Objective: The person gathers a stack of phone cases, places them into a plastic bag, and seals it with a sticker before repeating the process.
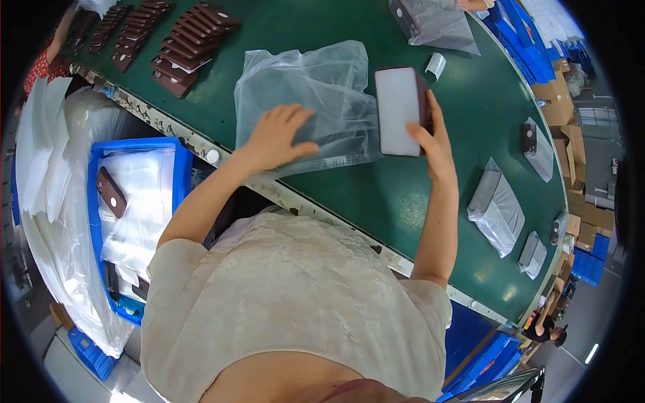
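My right hand (433, 138) grips a stack of dark brown phone cases (424, 101) with a white, flat face (398, 111) turned up, fingers along its right side and thumb on the white face. To its left a clear plastic bag (302, 87) lies spread on the green table (376, 201). Over the lower part of this bag is my left hand (279, 138), its fingers apart and nothing held. The bag's right edge meets the left side of the stack.
Rows of brown cases (188, 47) lie at the upper left. Bagged stacks (497, 208) stand at the right, another (430, 23) at the top beside a person's hand (476, 5). A small white roll (435, 66) is near my right hand. A blue bin (97, 201) sits lower left.
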`<action>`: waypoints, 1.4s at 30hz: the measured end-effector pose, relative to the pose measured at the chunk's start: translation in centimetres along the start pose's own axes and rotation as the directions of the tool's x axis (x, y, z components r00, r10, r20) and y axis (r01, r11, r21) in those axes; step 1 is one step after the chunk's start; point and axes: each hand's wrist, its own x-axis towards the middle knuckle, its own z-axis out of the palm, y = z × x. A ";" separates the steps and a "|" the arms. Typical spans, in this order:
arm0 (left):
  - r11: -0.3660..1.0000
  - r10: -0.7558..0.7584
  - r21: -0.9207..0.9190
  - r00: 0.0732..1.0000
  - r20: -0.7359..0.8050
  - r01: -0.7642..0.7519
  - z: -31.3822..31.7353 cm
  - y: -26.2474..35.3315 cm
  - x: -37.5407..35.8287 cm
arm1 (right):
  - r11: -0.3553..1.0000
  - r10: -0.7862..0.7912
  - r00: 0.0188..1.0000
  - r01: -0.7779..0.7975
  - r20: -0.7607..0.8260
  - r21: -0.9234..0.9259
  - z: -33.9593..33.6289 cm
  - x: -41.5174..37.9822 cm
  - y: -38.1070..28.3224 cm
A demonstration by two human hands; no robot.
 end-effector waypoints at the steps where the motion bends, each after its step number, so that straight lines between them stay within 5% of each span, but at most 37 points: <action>1: 1.000 -0.002 -0.003 1.000 0.003 0.002 0.7 0.2 0.2 | 0.999 -0.009 1.000 0.009 0.003 0.033 -0.3 -0.5 -0.5; 5: 0.989 0.139 -0.051 0.990 -0.009 -0.139 3.0 -1.3 3.0 | 0.994 -0.077 0.985 0.063 0.154 0.095 0.8 -3.1 -1.8; 8: 0.841 0.281 -0.462 0.957 -0.070 -0.281 2.8 -2.1 5.2 | 0.996 -0.069 0.929 0.041 0.363 0.084 2.6 -4.9 -1.0; 9: 0.842 0.286 -0.459 0.956 -0.067 -0.284 2.6 -2.3 5.8 | 0.995 -0.072 0.931 0.043 0.358 0.087 3.1 -5.2 -0.6; 12: 0.636 -0.168 -0.718 0.959 0.228 0.283 0.7 -1.8 7.8 | 0.941 0.059 0.955 0.045 0.292 -0.336 4.4 -6.0 0.8; 13: 0.642 -0.159 -0.715 0.960 0.228 0.277 -0.1 -1.2 8.0 | 0.941 0.055 0.958 0.044 0.283 -0.334 4.8 -6.5 1.2; 14: 0.716 -0.150 -0.668 0.979 0.136 0.202 -0.9 -0.3 7.8 | 0.836 0.005 0.990 0.075 0.144 -0.543 5.2 -6.9 1.7; 16: 0.840 -0.112 -0.539 0.992 -0.050 0.068 -2.1 1.3 7.1 | 0.501 -0.180 0.980 0.020 -0.081 -0.865 6.1 -7.4 2.1; 17: 0.840 -0.111 -0.538 0.993 -0.044 0.070 -2.2 2.2 7.0 | 0.504 -0.176 0.981 0.016 -0.084 -0.864 6.8 -7.5 2.0; 20: 0.925 0.137 -0.295 0.935 -0.327 -0.239 -1.9 5.8 7.8 | 0.541 -0.276 0.961 0.178 0.027 -0.822 9.1 -6.4 1.1; 25: 0.941 0.260 -0.127 0.911 -0.322 -0.313 -0.7 9.0 5.2 | 0.450 -0.534 0.846 0.267 -0.017 -0.852 11.0 -0.2 5.1; 27: 0.982 0.147 -0.013 0.798 -0.584 -0.190 -0.1 8.4 2.4 | 0.511 -0.403 0.914 0.187 -0.042 -0.839 10.9 0.7 4.1; 29: 0.997 -0.075 -0.031 0.791 -0.607 0.071 1.2 6.8 -0.5 | 0.539 -0.351 0.934 0.144 -0.066 -0.830 10.7 2.3 3.3; 31: 0.972 -0.139 0.075 0.797 -0.588 0.224 2.8 4.9 -2.4 | 0.516 -0.290 0.955 0.101 -0.063 -0.850 10.5 3.3 3.1; 32: 0.971 -0.140 0.073 0.792 -0.595 0.226 4.2 3.4 -3.3 | 0.502 -0.260 0.964 0.083 -0.058 -0.861 10.4 3.7 3.0; 34: 0.972 -0.231 -0.124 0.900 -0.370 0.199 6.2 0.5 -4.6 | 0.493 -0.285 0.953 0.059 -0.098 -0.868 10.0 6.9 3.2; 42: 0.972 -0.225 -0.174 0.841 -0.492 0.158 0.1 0.7 -7.9 | 0.413 -0.513 0.845 0.092 -0.149 -0.906 12.8 12.4 1.8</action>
